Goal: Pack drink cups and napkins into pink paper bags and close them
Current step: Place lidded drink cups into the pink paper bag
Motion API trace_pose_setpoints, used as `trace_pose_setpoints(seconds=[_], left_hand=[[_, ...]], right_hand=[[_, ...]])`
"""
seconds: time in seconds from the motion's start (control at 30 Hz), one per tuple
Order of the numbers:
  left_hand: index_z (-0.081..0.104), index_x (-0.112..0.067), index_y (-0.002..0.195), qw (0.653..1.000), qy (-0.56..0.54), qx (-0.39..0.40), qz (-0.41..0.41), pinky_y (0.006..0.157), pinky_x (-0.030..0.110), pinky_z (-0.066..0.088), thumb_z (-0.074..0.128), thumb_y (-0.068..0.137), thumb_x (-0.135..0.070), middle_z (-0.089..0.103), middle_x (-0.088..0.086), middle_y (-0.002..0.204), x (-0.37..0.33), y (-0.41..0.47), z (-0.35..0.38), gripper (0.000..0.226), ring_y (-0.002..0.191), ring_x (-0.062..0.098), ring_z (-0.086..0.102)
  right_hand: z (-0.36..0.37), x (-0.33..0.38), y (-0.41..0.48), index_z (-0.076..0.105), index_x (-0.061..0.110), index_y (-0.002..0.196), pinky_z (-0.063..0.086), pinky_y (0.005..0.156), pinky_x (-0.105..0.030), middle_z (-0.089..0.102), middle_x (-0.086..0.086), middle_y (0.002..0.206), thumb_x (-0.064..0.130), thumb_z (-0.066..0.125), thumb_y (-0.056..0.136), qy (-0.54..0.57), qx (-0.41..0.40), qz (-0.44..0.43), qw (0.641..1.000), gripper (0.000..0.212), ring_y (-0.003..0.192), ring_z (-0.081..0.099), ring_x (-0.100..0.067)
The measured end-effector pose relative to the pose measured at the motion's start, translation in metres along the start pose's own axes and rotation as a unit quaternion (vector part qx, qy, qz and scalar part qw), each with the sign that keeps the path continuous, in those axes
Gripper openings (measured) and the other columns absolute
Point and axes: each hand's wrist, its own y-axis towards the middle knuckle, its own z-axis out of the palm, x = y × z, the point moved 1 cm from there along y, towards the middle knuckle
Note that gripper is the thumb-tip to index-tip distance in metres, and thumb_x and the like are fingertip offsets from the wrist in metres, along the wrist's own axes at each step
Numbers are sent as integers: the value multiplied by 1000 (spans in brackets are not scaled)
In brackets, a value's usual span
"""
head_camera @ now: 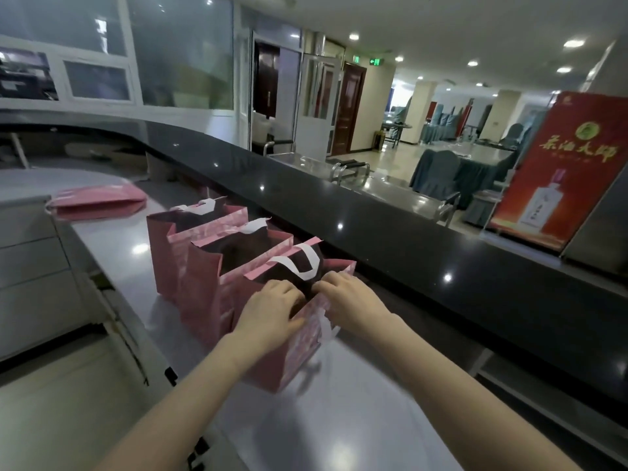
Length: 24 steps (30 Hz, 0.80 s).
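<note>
Left hand [272, 307] and right hand [350, 300] pinch the rim of the boxy pink paper bag [297, 353].

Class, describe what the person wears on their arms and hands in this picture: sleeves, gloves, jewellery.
Nothing worn shows. The left hand and right hand are bare: no gloves, rings, watch or bracelets. No sleeve or marking appears anywhere up to the frame's edge.

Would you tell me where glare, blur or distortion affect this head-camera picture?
Head view: ceiling lights throw glare spots on the black ledge and the grey worktop; the wide lens curves the ledge; the nearest pink bag smears with motion blur below the left hand and right hand; bag interiors lie in shadow.
</note>
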Motion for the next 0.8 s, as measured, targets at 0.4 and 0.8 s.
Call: trace_pose_setpoints(seconds=[0.4,0.8], left_hand=[[65,-15,87,995,-8,43,92,76,32,43,60,86,-23,59,-3,86,40,5,6,9,90,15,47],[67,-12,68,973,-93,-18,208,64,21,44,85,64,-6,63,-2,69,-45,-6,6,19,72,17,57]], right_hand=[[24,-13,46,64,10,97,46,83,-37,62,-7,100,3,54,85,-80,98,-46,991,18,101,54,-26],[-15,-44,-111,61,15,95,49,76,-34,63,1,94,10,47,91,-66,48,52,995,16,87,54,-18]])
